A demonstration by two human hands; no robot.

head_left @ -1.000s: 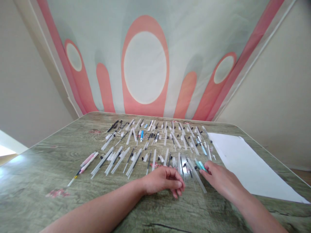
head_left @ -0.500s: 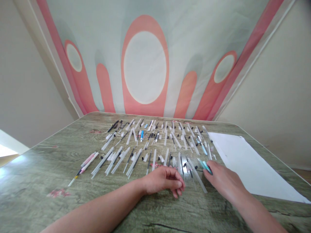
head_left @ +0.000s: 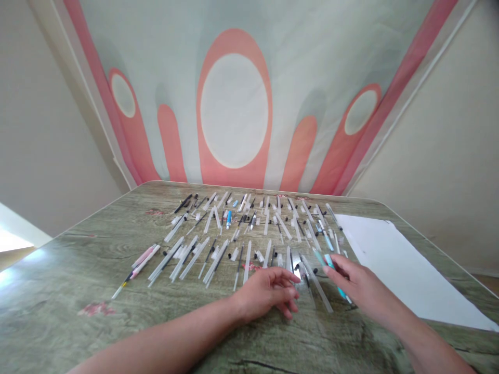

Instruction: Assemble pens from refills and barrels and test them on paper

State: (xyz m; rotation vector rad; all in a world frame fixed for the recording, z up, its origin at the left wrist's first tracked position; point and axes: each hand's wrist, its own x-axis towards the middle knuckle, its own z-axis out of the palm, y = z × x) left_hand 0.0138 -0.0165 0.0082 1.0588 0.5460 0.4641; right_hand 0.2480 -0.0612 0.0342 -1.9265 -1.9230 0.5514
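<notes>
Teal pen (head_left: 334, 275), lower right of frame, is gripped by R hand (head_left: 353, 278), fingers closed round it. L hand (head_left: 268, 293), lower centre, is held w/ fingers loosely curled, nothing grasped. Clear tubes (head_left: 319, 288) are spread across bench (head_left: 128, 332); white paper (head_left: 405, 270) is laid at right.

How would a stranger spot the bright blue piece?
On the wood-patterned table, go left from the big white sheet to the middle row of pen parts. The bright blue piece with a white end lies just left of centre, stubbier and more vivid than the clear tubes beside it.
</notes>
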